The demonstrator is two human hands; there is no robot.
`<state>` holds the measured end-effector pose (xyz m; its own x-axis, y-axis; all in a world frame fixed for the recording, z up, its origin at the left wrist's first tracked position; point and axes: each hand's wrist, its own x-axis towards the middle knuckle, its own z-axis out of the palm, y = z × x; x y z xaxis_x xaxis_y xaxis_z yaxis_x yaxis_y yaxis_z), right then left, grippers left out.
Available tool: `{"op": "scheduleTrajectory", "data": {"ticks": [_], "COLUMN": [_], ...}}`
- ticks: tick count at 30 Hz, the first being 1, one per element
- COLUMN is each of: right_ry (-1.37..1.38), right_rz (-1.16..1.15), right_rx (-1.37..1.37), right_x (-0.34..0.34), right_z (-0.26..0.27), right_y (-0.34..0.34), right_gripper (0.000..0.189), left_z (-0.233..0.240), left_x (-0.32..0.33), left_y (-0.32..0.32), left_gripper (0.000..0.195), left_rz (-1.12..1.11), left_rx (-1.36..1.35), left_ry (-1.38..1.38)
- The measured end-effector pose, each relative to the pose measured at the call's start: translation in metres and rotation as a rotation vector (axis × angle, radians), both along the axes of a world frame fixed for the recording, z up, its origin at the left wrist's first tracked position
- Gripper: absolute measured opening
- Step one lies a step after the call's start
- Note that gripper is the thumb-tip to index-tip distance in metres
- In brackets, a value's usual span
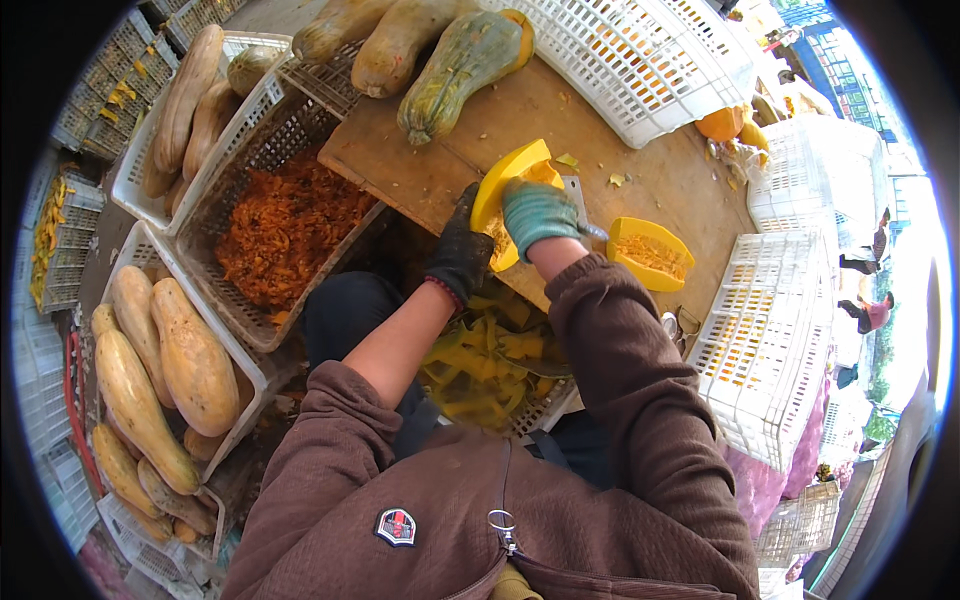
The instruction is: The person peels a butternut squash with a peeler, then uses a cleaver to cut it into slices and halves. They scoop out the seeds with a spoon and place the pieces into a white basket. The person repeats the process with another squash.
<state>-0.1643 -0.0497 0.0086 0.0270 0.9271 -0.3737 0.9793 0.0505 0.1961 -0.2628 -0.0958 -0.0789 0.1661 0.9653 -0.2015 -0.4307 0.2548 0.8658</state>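
Note:
My left hand (461, 247), in a black glove, grips a peeled yellow pumpkin half (491, 195) by its outer side, above the front edge of a wooden board (465, 165). My right hand (540, 214), in a teal knit glove, is at the half's hollow. Its fingers are mostly hidden, so whether they hold a tool does not show. Just beyond the right hand, a flat metal blade (574, 192) partly shows, with what looks like a handle (592, 231) beside the wrist. Another peeled half (650, 253) lies on the board to the right, stringy hollow facing up.
Unpeeled long pumpkins (465, 75) lie at the board's far side. A crate (225, 300) of orange pulp stands left, near crates of whole pumpkins (191, 356). Peelings (487, 360) fill a crate between my knees. White plastic crates (761, 337) stand right and behind (637, 67).

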Motion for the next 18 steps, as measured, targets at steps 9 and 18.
{"op": "scheduleTrajectory", "data": {"ticks": [9, 18], "right_ry": [0.026, -0.095], "right_rz": [-0.115, 0.015], "right_rx": [0.07, 0.074], "right_x": [0.054, 0.054], "right_z": [0.007, -0.004], "right_y": [-0.001, 0.037], "right_gripper": [0.027, 0.025], "left_z": [0.003, 0.006], "left_x": [-0.001, 0.007], "left_y": [0.003, -0.002], "left_gripper": [0.081, 0.081], "left_rz": [-0.013, 0.05], "left_rx": [-0.052, -0.048], "left_ry": [0.054, -0.01]}}
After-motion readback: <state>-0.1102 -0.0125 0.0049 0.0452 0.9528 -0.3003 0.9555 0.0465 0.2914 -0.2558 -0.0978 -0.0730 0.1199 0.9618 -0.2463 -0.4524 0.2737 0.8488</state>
